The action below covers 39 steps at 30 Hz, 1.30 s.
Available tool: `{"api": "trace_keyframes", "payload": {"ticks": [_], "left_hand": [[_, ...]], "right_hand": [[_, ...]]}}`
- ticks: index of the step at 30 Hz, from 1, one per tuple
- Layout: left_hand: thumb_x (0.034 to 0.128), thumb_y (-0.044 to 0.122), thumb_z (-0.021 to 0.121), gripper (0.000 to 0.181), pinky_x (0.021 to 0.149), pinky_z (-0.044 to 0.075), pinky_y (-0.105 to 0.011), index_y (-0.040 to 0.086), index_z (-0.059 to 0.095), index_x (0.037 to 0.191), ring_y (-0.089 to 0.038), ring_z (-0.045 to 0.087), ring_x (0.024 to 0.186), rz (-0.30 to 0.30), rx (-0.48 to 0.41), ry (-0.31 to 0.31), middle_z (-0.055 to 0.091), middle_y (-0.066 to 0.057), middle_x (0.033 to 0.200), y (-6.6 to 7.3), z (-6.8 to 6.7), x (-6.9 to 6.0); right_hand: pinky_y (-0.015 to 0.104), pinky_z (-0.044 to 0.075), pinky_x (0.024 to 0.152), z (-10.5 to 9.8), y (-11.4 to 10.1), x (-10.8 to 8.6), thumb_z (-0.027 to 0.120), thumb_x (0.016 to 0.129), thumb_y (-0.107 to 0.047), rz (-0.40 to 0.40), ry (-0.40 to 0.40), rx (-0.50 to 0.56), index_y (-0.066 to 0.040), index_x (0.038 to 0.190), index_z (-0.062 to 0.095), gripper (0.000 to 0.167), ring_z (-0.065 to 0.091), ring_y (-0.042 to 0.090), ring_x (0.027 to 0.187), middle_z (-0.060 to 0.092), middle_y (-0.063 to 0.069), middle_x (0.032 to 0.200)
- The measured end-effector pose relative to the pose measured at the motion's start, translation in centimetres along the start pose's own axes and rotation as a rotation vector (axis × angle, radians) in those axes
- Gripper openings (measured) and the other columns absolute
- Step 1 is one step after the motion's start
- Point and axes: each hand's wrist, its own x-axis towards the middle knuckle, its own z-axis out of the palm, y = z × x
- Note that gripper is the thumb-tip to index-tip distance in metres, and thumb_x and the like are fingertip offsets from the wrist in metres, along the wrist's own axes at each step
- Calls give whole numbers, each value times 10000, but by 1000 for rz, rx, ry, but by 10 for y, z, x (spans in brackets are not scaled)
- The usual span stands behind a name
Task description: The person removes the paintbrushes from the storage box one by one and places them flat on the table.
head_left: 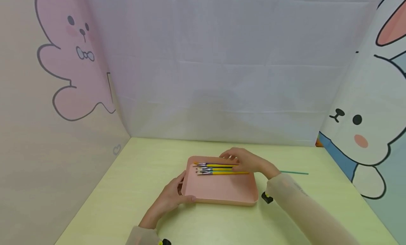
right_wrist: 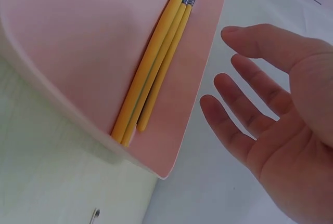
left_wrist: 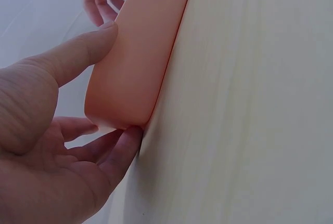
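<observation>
A pink tray [head_left: 219,190] [left_wrist: 151,42] [right_wrist: 67,31] lies on the table. My left hand [head_left: 172,195] [left_wrist: 57,130] grips its near left corner, thumb against the near wall and fingers round the side. Several paintbrushes [head_left: 222,173] [right_wrist: 151,73] with yellow handles lie side by side in the tray's far part, bristles to the left. Over the far right part, my right hand [head_left: 248,162] [right_wrist: 281,99] has its fingers apart and relaxed, with nothing held in the right wrist view. A thin teal stick [head_left: 295,172] lies on the table right of the tray, partly behind my right wrist.
The table [head_left: 127,188] is pale yellow. A white sheet [head_left: 222,79] stands along its back edge. Side panels carry a pink bear drawing [head_left: 79,68] on the left and a white rabbit drawing [head_left: 364,97] on the right.
</observation>
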Motion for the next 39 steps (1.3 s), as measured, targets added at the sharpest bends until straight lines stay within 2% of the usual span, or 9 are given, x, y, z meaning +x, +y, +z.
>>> {"api": "trace_keyframes", "payload": {"ticks": [5, 11, 15, 19, 25, 32, 39], "left_hand": [[790, 252, 970, 1171, 996, 499, -456, 86, 248, 1696, -248, 616, 1181, 5, -3, 2, 594, -111, 1478, 0, 0, 0], [801, 211, 961, 1149, 1033, 497, -497, 87, 250, 1696, -277, 616, 1221, 19, -48, -9, 552, -143, 1536, 1, 0, 0], [801, 212, 961, 1155, 1030, 498, -494, 76, 243, 1695, -282, 615, 1222, 24, -52, -15, 550, -155, 1536, 3, 0, -1], [800, 218, 963, 1158, 1019, 496, -482, 73, 242, 1695, -278, 615, 1211, 25, -47, -19, 550, -155, 1535, 3, 0, -1], [802, 227, 961, 1160, 1034, 493, -491, 64, 238, 1694, -273, 612, 1219, 18, -33, -11, 543, -157, 1546, 2, 0, -1], [806, 238, 959, 1164, 1029, 500, -477, 50, 229, 1693, -269, 610, 1219, 7, -18, -9, 549, -164, 1535, 1, 0, -1], [805, 230, 959, 1167, 1008, 507, -458, 44, 224, 1692, -270, 619, 1190, 21, -23, -17, 566, -167, 1510, 0, -1, 0]], "right_hand": [[552, 543, 1026, 8, 2, 5, 709, 924, 95, 19, -44, 26, 6, 1460, 589, 555, 637, 409, 1214, 646, 193, 1348], [551, 525, 1053, 15, 2, 11, 705, 906, 103, 48, -66, 33, 3, 1450, 602, 562, 639, 414, 1239, 639, 185, 1382], [538, 506, 1075, 19, 1, 13, 702, 885, 106, 92, -84, 21, -15, 1452, 613, 586, 626, 394, 1269, 637, 164, 1408], [525, 503, 1071, 22, 1, 14, 695, 872, 116, 107, -101, -11, -36, 1450, 631, 602, 634, 359, 1234, 662, 145, 1379], [507, 501, 1058, 26, 3, 16, 703, 893, 110, 120, -125, -37, -75, 1409, 673, 549, 627, 305, 1161, 688, 106, 1335], [525, 494, 1077, 29, 6, 17, 721, 903, 91, 165, -134, -52, -83, 1363, 702, 492, 631, 298, 1177, 695, 75, 1341], [543, 473, 1100, 30, 3, 17, 728, 935, 61, 196, -158, -85, -120, 1339, 731, 443, 612, 280, 1224, 688, 29, 1354]]}}
